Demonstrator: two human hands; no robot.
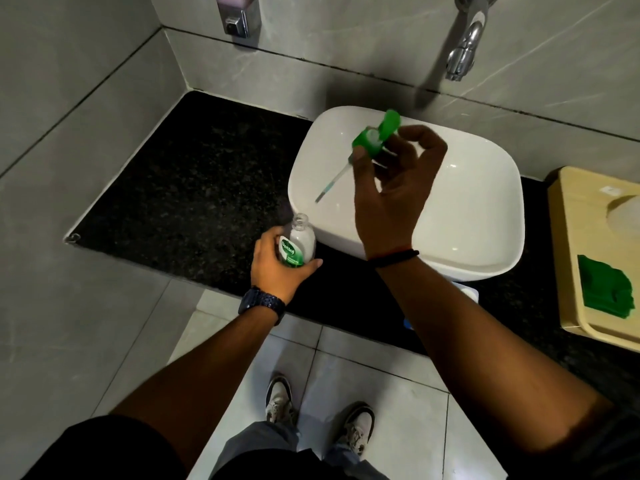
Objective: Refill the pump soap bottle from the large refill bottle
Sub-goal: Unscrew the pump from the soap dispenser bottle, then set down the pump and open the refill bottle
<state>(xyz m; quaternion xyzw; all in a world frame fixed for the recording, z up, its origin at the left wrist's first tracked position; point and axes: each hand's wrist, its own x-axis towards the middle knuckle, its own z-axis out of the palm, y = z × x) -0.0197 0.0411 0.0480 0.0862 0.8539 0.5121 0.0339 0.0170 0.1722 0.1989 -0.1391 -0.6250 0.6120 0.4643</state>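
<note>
A small clear soap bottle with a green label stands on the black counter, its neck open and uncapped. My left hand is wrapped around its lower body. My right hand holds the green pump head up over the white basin, its thin dip tube slanting down to the left. The pump head is clear of the bottle. A white and blue object, mostly hidden behind my right forearm, sits at the counter's front edge; I cannot tell what it is.
The white basin sits on the black stone counter. A chrome tap juts from the wall above it. A wall dispenser hangs at the back left. A beige box with a green patch stands at the right.
</note>
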